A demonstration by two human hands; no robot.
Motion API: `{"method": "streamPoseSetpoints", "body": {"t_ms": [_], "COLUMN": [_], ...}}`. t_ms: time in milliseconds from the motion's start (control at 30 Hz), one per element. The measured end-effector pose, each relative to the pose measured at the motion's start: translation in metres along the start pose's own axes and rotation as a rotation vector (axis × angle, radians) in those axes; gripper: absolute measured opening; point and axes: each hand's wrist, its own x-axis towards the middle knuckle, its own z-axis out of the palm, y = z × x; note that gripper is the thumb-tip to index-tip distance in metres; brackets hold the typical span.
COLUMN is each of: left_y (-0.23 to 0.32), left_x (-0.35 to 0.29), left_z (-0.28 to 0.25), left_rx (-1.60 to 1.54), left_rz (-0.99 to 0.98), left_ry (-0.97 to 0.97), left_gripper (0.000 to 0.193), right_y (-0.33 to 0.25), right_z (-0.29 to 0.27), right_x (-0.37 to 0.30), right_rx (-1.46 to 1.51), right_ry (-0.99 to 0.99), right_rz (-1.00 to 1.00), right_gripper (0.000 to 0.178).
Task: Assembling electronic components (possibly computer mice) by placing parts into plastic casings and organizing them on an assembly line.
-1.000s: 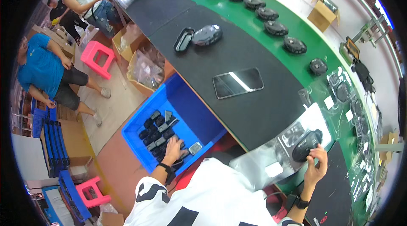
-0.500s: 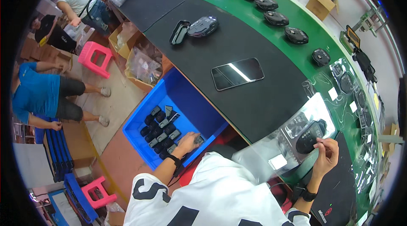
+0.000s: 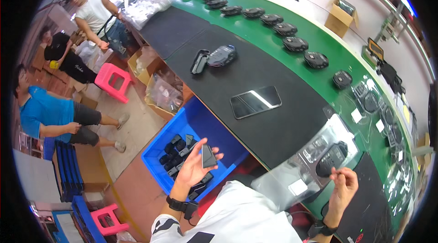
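My left hand [image 3: 193, 168] is raised over the blue bin [image 3: 153, 161], holding a small dark grey block-shaped part [image 3: 208, 156] between thumb and fingers. Several similar dark parts [image 3: 172, 154] lie in that bin. On the right, my right hand [image 3: 343, 195] pinches a clear plastic package [image 3: 278, 180]. Inside the package sit a black rounded device [image 3: 331, 158], smaller items and a white label. The package slants across the table's near edge, and my fingertips meet it beside the black device.
A phone [image 3: 256, 102] lies on the black mat [image 3: 292, 129]. Beyond it are an opened black case [image 3: 200, 62] and a black device [image 3: 222, 56]. Several such devices line the green curved surface [image 3: 269, 33]. Cartons, pink stools [image 3: 114, 82] and several people stand at left.
My left hand has come up from inside the bin with the small grey part. My right hand still pinches the package. The view has shifted slightly.
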Motion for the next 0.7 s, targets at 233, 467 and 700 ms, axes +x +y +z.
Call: {"method": "streamPoseSetpoints", "body": {"t_ms": [233,467,700], "left_y": [-0.022,-0.057,-0.06], "left_x": [0.063,0.088,0.087], "left_z": [0.137,0.201,0.205], "left_rx": [-0.267,-0.128,0.359], "left_rz": [-0.07,-0.173,0.339], "left_ry": [-0.354,-0.589,-0.664], "left_gripper": [0.058,0.055,0.085], "right_y": [-0.026,-0.041,-0.047], "right_z": [0.068,0.08,0.069], "right_x": [-0.006,-0.01,-0.007], "right_rx": [-0.025,-0.072,-0.101], "right_ry": [-0.219,-0.182,0.006], "right_rz": [0.141,-0.077,-0.148], "right_gripper": [0.022,0.021,0.027]}}
